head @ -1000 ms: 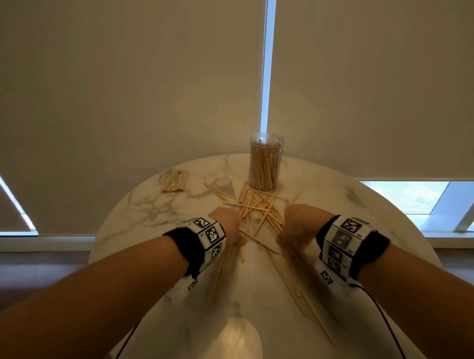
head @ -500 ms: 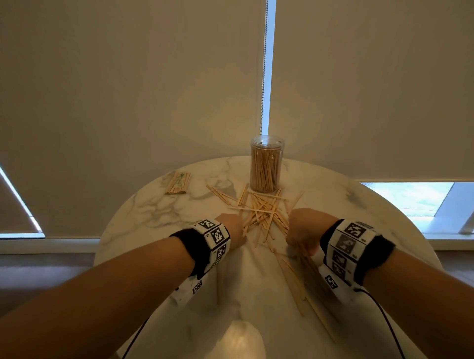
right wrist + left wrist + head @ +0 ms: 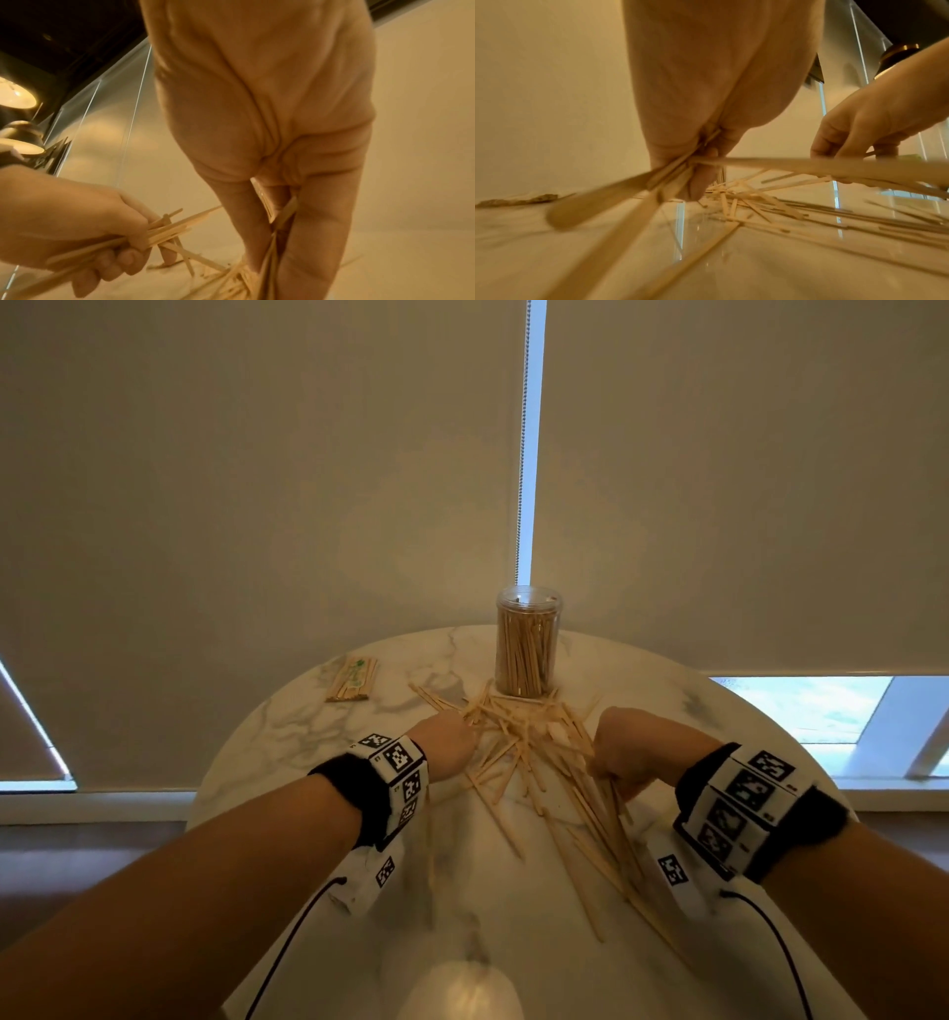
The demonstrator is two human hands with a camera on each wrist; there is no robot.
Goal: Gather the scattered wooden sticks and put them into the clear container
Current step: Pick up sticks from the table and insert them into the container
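Left hand (image 3: 445,746) and right hand (image 3: 624,752) each clutch a bundle of wooden sticks (image 3: 518,742) on the tabletop (image 3: 287,742); clear container (image 3: 528,642) at 12 o'clock.

right hand (image 3: 277,142) and left hand (image 3: 77,229) each clutch wooden sticks (image 3: 164,233) above the table (image 3: 385,263).

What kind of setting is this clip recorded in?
Likely a home or office room, not a workshop: a round marble-look table stands by windows covered with roller blinds, and a pendant lamp glows overhead.
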